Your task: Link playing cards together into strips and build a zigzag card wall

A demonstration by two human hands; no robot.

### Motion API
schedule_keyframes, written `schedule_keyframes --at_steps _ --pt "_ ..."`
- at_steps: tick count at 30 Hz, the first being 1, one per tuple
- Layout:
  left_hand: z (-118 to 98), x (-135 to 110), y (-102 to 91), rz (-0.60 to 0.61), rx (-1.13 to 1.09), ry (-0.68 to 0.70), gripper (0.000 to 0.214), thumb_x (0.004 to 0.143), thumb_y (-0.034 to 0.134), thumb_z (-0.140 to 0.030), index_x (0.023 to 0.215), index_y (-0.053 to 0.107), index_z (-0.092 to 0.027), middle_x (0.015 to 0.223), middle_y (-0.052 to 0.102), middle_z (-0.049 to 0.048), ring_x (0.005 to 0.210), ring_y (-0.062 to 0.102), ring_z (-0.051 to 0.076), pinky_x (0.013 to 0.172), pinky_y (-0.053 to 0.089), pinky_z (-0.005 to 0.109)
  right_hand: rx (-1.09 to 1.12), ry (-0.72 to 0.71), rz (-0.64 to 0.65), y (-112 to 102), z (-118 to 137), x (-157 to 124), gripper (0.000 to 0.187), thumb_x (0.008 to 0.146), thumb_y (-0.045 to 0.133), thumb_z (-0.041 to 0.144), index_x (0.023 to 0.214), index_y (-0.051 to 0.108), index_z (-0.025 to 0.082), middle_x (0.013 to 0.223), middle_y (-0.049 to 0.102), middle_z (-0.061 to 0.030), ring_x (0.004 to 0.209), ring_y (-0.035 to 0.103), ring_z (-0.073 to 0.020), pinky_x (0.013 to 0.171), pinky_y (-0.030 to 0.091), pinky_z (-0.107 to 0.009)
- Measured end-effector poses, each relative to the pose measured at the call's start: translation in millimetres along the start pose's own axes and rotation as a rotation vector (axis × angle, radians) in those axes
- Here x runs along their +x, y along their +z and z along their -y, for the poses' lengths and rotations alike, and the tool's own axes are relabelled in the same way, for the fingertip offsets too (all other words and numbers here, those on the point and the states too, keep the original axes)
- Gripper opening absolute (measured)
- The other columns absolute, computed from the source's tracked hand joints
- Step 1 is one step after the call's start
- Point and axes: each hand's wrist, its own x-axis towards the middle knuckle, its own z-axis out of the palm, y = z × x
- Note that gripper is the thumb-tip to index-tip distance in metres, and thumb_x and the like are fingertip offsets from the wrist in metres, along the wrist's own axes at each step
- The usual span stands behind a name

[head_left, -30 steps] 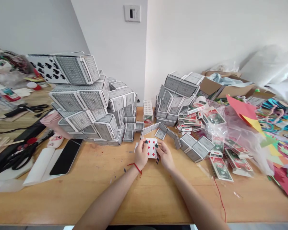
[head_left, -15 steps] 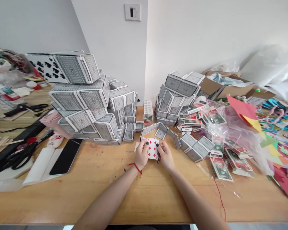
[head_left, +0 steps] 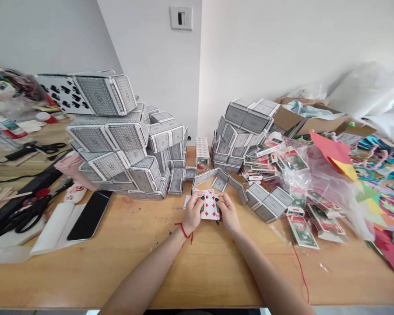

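Hands in view: two, the left hand (head_left: 193,213) and the right hand (head_left: 229,212), forearms reaching in from the near edge and angled toward each other; the left wrist carries one red string bracelet (head_left: 183,231); playing card in hand: one (head_left: 210,204), face up with red diamonds, located between the palms; the fingers (head_left: 217,200) of both hands are closed narrowly on its side edges, holding it; contact between the card and the worktop (head_left: 197,275) cannot be confirmed. Large stacks of card-built blocks: two, the left stack (head_left: 108,148) and the right stack (head_left: 239,131); one low folded card wall (head_left: 216,179) stands just beyond the hands, between the stacks, with little room on that side; one heap of banknote-printed cards (head_left: 298,229) lies to the right; one phone (head_left: 90,215) and one pair of scissors (head_left: 29,214) lie to the left; bare worktop extends from the hands to the near edge, giving open room on that side.
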Motion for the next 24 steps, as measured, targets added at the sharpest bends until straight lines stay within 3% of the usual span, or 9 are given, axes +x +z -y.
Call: schedule_keyframes --at_steps 6,11,14,17,21,24 --pt "-6 0 -0.3 -0.058 0.110 0.164 0.015 0.072 0.039 -0.015 0.074 0.054 -0.016 0.070 0.052 -0.0006 0.062 0.045 0.011 0.058 0.036 0.020 0.112 0.063 0.038 2 -1 0 0.013 0.072 0.053 0.032 0.079 0.050 0.021 0.046 0.041 0.0094 0.032 0.033 -0.0062 0.028 0.027 -0.017" --pt "-6 2 -1.9 -0.053 0.142 0.139 0.017 0.070 0.039 -0.015 0.065 0.055 -0.016 0.063 0.053 -0.0014 0.056 0.045 0.010 0.053 0.035 0.020 0.192 0.146 0.118 1 4 0 0.017 0.069 0.052 0.033 0.079 0.051 0.019 0.051 0.049 0.0055 0.036 0.044 -0.0094 0.028 0.030 -0.019" --pt "-8 2 -6.7 -0.020 0.198 0.151 0.018 0.071 0.041 -0.015 0.065 0.058 -0.016 0.066 0.058 -0.0006 0.057 0.048 0.010 0.053 0.037 0.020 0.153 0.196 0.157 -3 7 1 0.026 0.071 0.052 0.041 0.081 0.051 0.017 0.052 0.051 0.0040 0.034 0.043 -0.0084 0.027 0.026 -0.018" --pt "-12 4 -13.1 0.066 0.280 0.189 0.020 0.072 0.043 -0.015 0.069 0.062 -0.017 0.072 0.063 0.0005 0.061 0.052 0.011 0.058 0.040 0.021 0.018 0.196 0.195 -7 8 5 0.032 0.069 0.059 0.047 0.073 0.050 0.016 0.044 0.043 0.0077 0.029 0.033 -0.0036 0.028 0.019 -0.017" --pt "-15 7 -17.8 0.106 0.320 0.246 0.022 0.074 0.046 -0.016 0.082 0.067 -0.018 0.087 0.066 0.0036 0.080 0.057 0.015 0.073 0.043 0.025 -0.103 0.116 0.183 -11 4 8 0.037 0.067 0.060 0.051 0.071 0.048 0.016 0.042 0.041 0.0092 0.029 0.032 -0.0025 0.029 0.019 -0.016" --pt "-11 7 -15.4 0.080 0.230 0.147 0.028 0.077 0.047 -0.021 0.099 0.062 -0.018 0.094 0.065 0.0050 0.081 0.058 0.016 0.068 0.044 0.025 -0.171 0.067 0.175 -9 0 8 0.038 0.070 0.056 0.053 0.076 0.046 0.017 0.040 0.047 0.0081 0.028 0.038 -0.0052 0.028 0.024 -0.016"
